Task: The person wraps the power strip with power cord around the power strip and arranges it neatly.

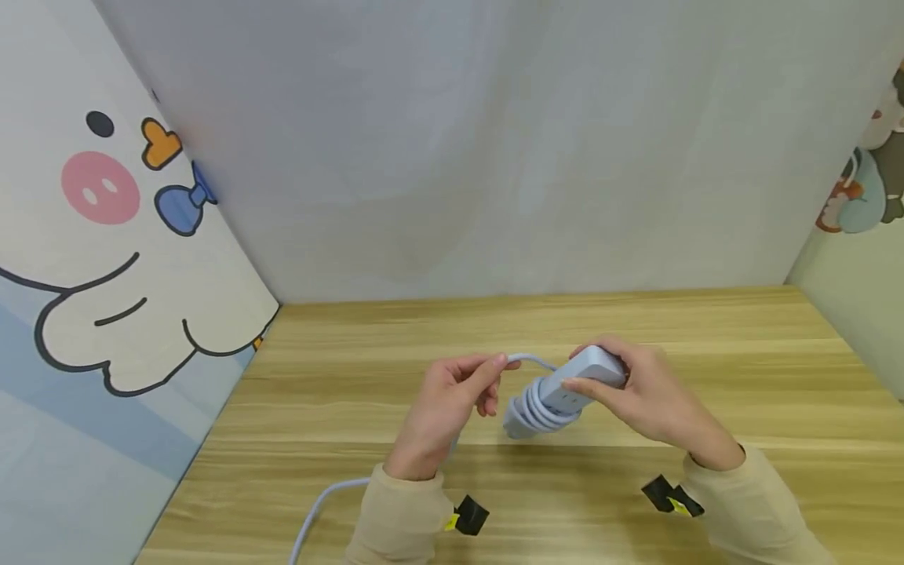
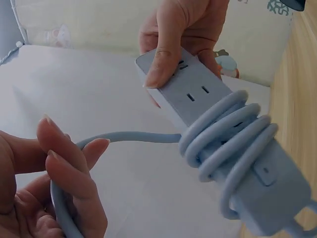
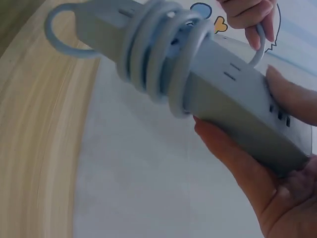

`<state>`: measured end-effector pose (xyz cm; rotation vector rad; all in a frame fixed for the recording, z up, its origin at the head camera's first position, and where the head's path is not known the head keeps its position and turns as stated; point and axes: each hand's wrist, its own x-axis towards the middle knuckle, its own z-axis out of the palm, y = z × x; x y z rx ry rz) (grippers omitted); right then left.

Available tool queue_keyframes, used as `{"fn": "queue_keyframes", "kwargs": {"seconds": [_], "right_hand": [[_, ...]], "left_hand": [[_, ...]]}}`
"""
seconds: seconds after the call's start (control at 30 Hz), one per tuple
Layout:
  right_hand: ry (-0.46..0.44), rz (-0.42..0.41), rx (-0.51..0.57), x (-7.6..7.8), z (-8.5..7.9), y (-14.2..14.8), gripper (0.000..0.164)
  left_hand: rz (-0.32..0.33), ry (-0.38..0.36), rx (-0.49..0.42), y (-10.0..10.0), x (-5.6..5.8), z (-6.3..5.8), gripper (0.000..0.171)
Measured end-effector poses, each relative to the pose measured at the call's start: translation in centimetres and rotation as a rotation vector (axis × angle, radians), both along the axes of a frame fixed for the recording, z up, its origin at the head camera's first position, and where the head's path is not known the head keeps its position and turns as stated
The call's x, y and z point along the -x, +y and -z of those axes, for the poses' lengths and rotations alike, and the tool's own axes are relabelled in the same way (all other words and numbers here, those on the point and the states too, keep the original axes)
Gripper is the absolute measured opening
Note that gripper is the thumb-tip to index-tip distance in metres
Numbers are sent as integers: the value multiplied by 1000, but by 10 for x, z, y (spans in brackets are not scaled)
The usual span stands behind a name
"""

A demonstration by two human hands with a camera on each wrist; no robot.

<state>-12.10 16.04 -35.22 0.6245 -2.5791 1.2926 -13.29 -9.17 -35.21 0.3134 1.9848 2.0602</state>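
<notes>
A pale blue power strip [image 1: 595, 366] is tilted above the table, with its cord [image 2: 218, 131] wound several turns around its lower part. My right hand [image 1: 646, 392] grips the bare upper end, thumb over the socket face and fingers behind. To its left, my left hand [image 1: 455, 392] pinches the free cord between thumb and fingers. A short span of cord [image 2: 133, 137] runs from that pinch to the windings. In the right wrist view, a loop of cord [image 3: 49, 32] leaves the strip's far end. Sockets show between the turns and near my right thumb.
The free cord [image 1: 321, 502] trails past my left sleeve to the front of the wooden table [image 1: 339, 337]. A pale wall [image 1: 494, 157] stands behind it. On the left is a panel with a cartoon bird [image 1: 99, 188]; another printed panel [image 1: 862, 188] is at right.
</notes>
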Motion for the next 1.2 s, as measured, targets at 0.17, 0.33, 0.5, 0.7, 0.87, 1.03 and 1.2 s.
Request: {"fn": "queue_keyframes", "kwargs": {"seconds": [0.17,0.33,0.5,0.7,0.87,1.03,1.2], "right_hand": [[173,157,94,8,6,7,22],[301,264,202,13,19,8,27],[318,359,385,16,29,7,24],[236,400,617,23,39,12,21],[167,382,841,24,37,12,18],[190,386,953,25,34,13,16],[118,390,1127,24,31,15,12]], "left_hand": [[4,19,5,5,-2,-3,29],[107,94,63,20,-8,2,32],[176,116,87,33,-13,7,32],[275,70,109,40,-18,14,31],[416,123,146,41,-21,15,35],[486,200,232,42,-23,16,37],[479,173,285,44,-21,18,30]]}}
